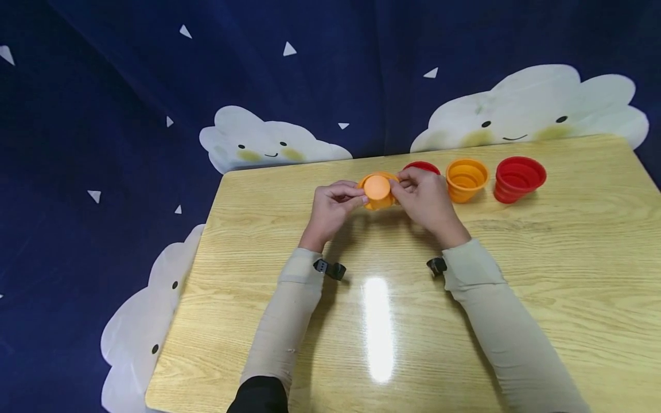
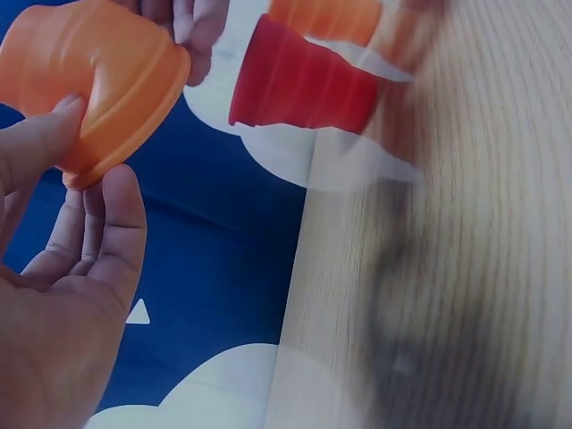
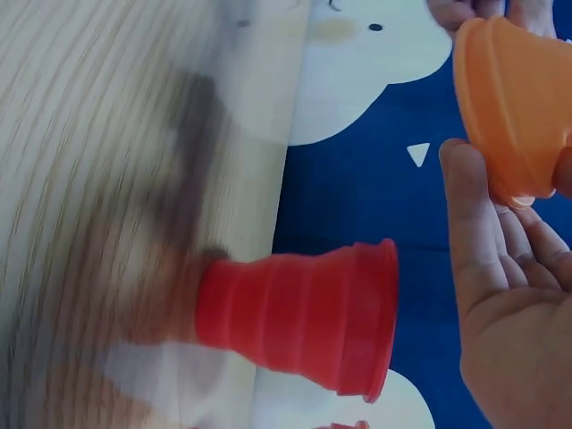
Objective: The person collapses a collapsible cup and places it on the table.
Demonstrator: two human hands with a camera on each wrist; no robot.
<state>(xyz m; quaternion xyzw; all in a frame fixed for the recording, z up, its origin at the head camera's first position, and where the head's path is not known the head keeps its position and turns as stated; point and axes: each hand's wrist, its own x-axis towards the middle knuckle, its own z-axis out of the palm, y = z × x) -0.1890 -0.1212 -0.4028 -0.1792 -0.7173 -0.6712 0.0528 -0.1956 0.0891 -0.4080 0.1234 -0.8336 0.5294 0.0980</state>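
Observation:
Both hands hold an orange collapsible cup (image 1: 377, 188) above the far part of the table, its round base turned up toward the head camera. My left hand (image 1: 333, 207) pinches the rim side, thumb on the ribbed wall and fingers under the rim. In the left wrist view the cup's wall (image 2: 121, 76) looks creased near that thumb. On the opposite side my right hand (image 1: 430, 201) grips the rim between thumb and fingers. Just behind the right hand stands a red cup (image 1: 422, 166), partly hidden by it; the right wrist view shows its ribbed side (image 3: 299, 317).
Right of the hands, an orange cup (image 1: 466, 180) and another red cup (image 1: 518, 179) stand upright in a row near the back edge. The wooden table (image 1: 248, 252) meets a dark blue curtain (image 1: 330, 69) with white clouds.

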